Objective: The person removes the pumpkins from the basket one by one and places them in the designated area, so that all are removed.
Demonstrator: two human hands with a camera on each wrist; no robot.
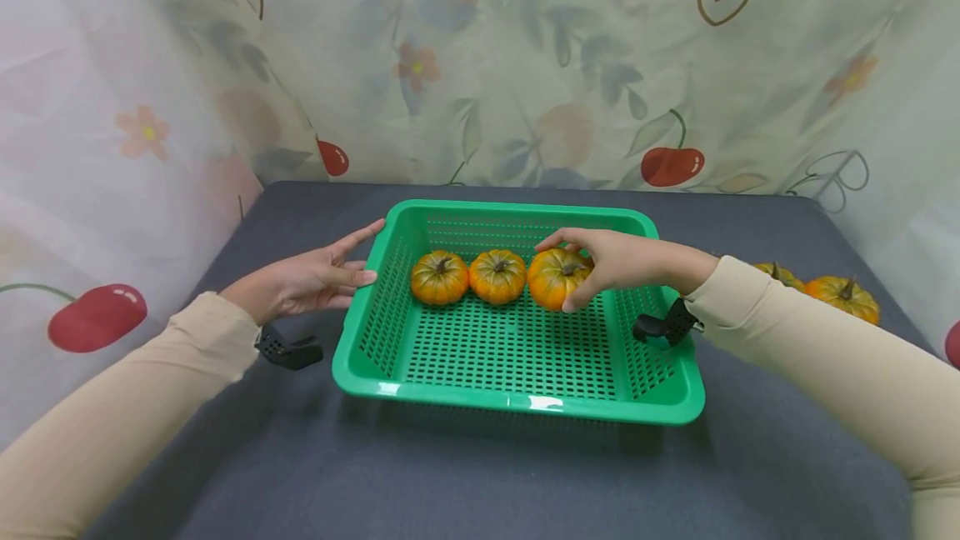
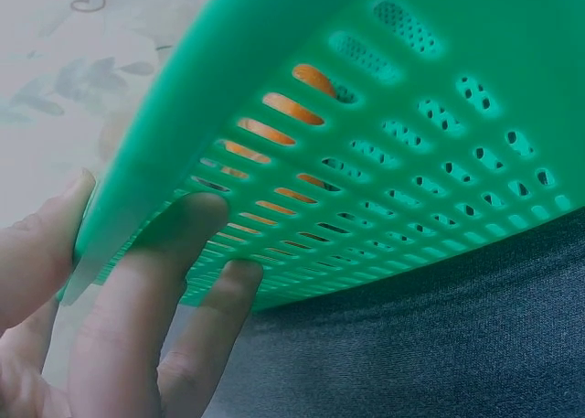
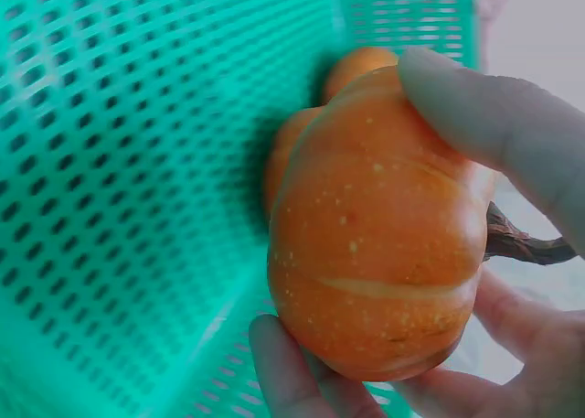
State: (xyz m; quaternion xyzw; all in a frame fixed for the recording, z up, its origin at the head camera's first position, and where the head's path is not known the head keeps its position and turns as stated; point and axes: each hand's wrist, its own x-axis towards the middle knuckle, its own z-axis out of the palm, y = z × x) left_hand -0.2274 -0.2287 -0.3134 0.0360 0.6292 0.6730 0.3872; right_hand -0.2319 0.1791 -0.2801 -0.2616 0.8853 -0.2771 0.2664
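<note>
A green plastic basket [image 1: 517, 403] with slotted walls stands on the dark cloth. My left hand [image 1: 318, 277] holds its left rim; in the left wrist view fingers [image 2: 128, 317] reach under the rim against the outer wall. Inside, along the back, sit two small orange-green pumpkins, one at the left [image 1: 439, 277] and one beside it [image 1: 497, 277]. My right hand [image 1: 615, 263] grips a third pumpkin [image 3: 375, 226] over the basket, just right of those two. Thumb and fingers wrap its sides, and its stem points toward the palm. Whether it touches the basket floor, I cannot tell.
More pumpkins [image 1: 843, 298] lie on the dark tabletop [image 1: 480, 482] right of the basket, partly hidden behind my right sleeve. A printed curtain [image 1: 510, 65] hangs behind the table and along both sides. Each wrist wears a black strapped camera [image 1: 663, 327].
</note>
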